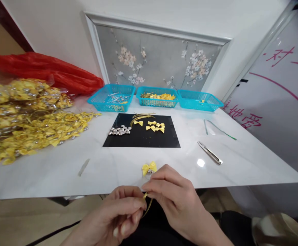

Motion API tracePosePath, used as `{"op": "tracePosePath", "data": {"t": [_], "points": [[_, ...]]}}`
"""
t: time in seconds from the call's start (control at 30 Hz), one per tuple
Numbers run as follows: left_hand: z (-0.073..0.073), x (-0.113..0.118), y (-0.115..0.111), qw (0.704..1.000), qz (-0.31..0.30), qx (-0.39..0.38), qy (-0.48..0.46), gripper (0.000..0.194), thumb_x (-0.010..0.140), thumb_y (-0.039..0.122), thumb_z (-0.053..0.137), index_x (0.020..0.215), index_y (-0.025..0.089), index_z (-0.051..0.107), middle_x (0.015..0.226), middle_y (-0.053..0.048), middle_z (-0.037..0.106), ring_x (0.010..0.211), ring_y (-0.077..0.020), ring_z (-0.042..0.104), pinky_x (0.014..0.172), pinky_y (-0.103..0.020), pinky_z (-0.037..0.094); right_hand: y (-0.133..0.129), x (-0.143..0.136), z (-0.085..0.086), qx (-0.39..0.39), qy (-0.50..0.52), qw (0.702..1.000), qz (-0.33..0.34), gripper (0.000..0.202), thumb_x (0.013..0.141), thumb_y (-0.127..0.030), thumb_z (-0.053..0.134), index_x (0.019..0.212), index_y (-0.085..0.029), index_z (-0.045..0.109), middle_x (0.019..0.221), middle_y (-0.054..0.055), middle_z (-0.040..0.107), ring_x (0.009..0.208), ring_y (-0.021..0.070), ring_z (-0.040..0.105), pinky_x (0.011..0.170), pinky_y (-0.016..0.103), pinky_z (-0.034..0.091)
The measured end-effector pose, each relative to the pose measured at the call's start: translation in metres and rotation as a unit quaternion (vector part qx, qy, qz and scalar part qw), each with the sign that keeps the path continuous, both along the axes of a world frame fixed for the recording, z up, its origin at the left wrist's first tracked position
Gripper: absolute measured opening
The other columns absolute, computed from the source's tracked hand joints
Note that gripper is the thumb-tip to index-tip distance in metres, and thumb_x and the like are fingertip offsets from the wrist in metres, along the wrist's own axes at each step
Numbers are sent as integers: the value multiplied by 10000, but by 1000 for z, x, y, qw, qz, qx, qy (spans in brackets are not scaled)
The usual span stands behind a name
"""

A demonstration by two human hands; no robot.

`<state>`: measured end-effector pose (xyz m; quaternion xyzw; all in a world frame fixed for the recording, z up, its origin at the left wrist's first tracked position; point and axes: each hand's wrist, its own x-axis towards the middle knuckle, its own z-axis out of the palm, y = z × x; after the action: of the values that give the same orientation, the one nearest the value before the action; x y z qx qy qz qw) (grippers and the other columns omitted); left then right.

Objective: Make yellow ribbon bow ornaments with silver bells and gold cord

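My left hand (124,210) and my right hand (173,196) meet just off the table's front edge. Both are closed in a pinch on a thin gold cord (149,206), whose loose end hangs below the fingers. Beyond my fingertips, a yellow bow (149,168) with silvery beads lies at the table edge; it seems joined to the cord, though my right fingers partly hide the link. On a black mat (138,141) lie several silver beads (120,130), several yellow bows (155,126) and a bundle of gold cords (141,117).
Three blue baskets (111,108) stand at the back. Bagged yellow bow strands (41,131) and a red bag (46,70) fill the left. Thread snips (210,152) and a green strip (222,130) lie right. A tape piece (83,167) is front left.
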<state>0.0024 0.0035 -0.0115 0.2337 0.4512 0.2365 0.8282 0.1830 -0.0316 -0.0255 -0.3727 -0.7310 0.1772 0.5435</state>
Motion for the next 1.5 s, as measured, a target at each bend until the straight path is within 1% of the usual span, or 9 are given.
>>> {"op": "tracePosePath", "data": {"t": [0.2, 0.33, 0.53, 0.8, 0.97, 1.2, 1.3, 1.4, 1.5], "points": [[3, -1, -1, 1000, 11, 0, 9, 330, 429, 267, 1019, 597, 133, 769, 429, 37, 605, 339, 13, 363, 340, -77, 306, -1, 2, 4, 18, -32, 999, 3, 278, 953, 40, 549, 1008, -132, 760, 880, 90, 682, 792, 174, 592, 676, 282, 540], [2, -1, -1, 1000, 3, 0, -4, 286, 468, 244, 999, 591, 135, 764, 426, 42, 598, 336, 14, 353, 334, -79, 295, 0, 2, 3, 28, -29, 999, 2, 263, 946, 46, 560, 973, -126, 756, 861, 84, 669, 787, 171, 587, 679, 279, 539], [1, -3, -1, 1000, 15, -4, 3, 261, 485, 206, 981, 633, 131, 780, 437, 44, 610, 347, 9, 349, 331, -77, 297, 0, 5, 4, 20, -29, 999, 20, 288, 960, 43, 536, 1038, -138, 746, 904, 89, 665, 815, 177, 594, 692, 290, 548], [5, -2, -1, 1000, -7, 0, -30, 291, 495, 262, 1004, 564, 140, 749, 425, 52, 589, 319, 31, 302, 309, -63, 259, 2, 6, 1, 34, -21, 999, 24, 253, 968, 6, 573, 1025, -154, 760, 878, 76, 679, 794, 177, 597, 676, 295, 553], [5, -2, -1, 999, 13, -14, -28, 307, 470, 254, 1019, 605, 138, 769, 438, 47, 603, 323, 35, 298, 306, -56, 248, 0, 3, 0, 35, -23, 999, 8, 213, 956, 6, 596, 997, -116, 766, 858, 86, 688, 772, 169, 595, 665, 287, 547], [3, -3, 0, 999, 5, -12, -38, 321, 489, 259, 1022, 567, 138, 735, 469, 47, 577, 354, 27, 278, 331, -83, 219, 0, 0, 0, 32, -16, 999, -8, 225, 950, 22, 561, 946, -105, 747, 855, 105, 678, 779, 182, 582, 661, 301, 531], [2, -5, -2, 998, -13, 51, -30, 344, 636, 400, 963, 647, 140, 737, 572, 29, 603, 411, 1, 329, 387, -110, 255, 0, 1, 3, 10, -40, 999, -20, 247, 960, 24, 525, 905, -107, 728, 856, 108, 674, 788, 190, 576, 677, 320, 520], [3, -5, -8, 984, -11, 177, 26, 407, 779, 560, 830, 939, 193, 759, 727, 1, 665, 478, -46, 383, 442, -155, 309, -2, 3, 8, -20, -54, 997, -42, 248, 967, 11, 512, 899, -122, 709, 859, 95, 657, 788, 192, 559, 688, 330, 510], [4, -2, -13, 943, 22, 305, 133, 432, 755, 453, 870, 1107, 256, 716, 698, 24, 662, 563, -118, 504, 529, -198, 429, -6, 2, 12, -40, -68, 996, -50, 239, 962, -3, 501, 907, -130, 696, 860, 89, 641, 779, 197, 543, 681, 341, 507]]}}
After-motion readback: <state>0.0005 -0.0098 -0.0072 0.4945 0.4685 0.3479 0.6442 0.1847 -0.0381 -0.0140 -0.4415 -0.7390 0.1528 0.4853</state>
